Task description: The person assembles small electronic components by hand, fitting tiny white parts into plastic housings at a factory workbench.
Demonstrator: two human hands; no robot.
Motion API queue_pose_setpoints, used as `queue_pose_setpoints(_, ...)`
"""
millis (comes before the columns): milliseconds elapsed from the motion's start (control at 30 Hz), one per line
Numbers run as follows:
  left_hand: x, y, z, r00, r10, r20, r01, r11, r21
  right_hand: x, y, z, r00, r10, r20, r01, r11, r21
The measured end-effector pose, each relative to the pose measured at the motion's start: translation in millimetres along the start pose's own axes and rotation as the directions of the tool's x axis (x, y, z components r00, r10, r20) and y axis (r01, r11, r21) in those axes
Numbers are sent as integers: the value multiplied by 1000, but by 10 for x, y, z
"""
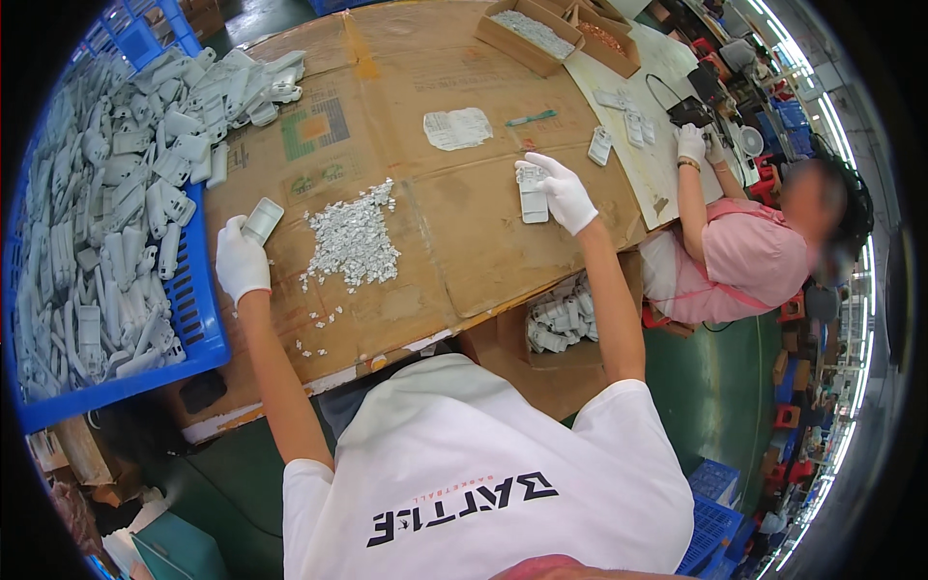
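My left hand (241, 259), in a white glove, grips a white plastic housing (263, 221) with a shallow hollow, close to the crate's right side. My gloved right hand (564, 193) is over the right part of the cardboard-covered table, its fingers at the upper end of another white plastic housing (534, 205). Whether that housing rests on the cardboard or is lifted off it, I cannot tell. Between my hands, a pile of small whitish parts (354, 235) is spread on the cardboard, with a few loose bits toward the near edge.
A blue crate (205, 319) heaped with white housings stands at left. Beyond my right hand lie a paper sheet (457, 129) and a green pen (531, 119). Boxes of small parts (522, 43) sit at the far edge. A co-worker in pink (749, 253) works at right.
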State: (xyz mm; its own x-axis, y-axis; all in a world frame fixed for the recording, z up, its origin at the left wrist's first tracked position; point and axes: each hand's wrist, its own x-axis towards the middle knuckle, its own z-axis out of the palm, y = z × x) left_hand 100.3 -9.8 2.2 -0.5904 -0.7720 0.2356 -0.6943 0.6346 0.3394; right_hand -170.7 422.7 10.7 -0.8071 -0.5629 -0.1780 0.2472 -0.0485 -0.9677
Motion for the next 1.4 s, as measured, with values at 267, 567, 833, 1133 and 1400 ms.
queue_pose_setpoints(267,-6,11,36,999,28,-20,-27,999,42,1,98,56,992,-71,-108,45,974,-224)
queue_pose_setpoints(567,-76,52,-65,981,-152,120,181,498,-848,360,-222,-702,647,-743,-173,-213,43,-976)
queue_pose_setpoints(833,-529,95,-353,809,262,527,535,-702,-471,-490,241,1970,825,-426,372,538,388,-749)
queue_pose_setpoints(1133,-1203,83,-127,823,86,561,562,17,-827,-437,671,2043,760,-477,442,593,231,-771)
queue_pose_setpoints(1400,-1199,616,-539,978,49,205,119,672,-730,-504,380,2065,799,-519,303,482,253,-839)
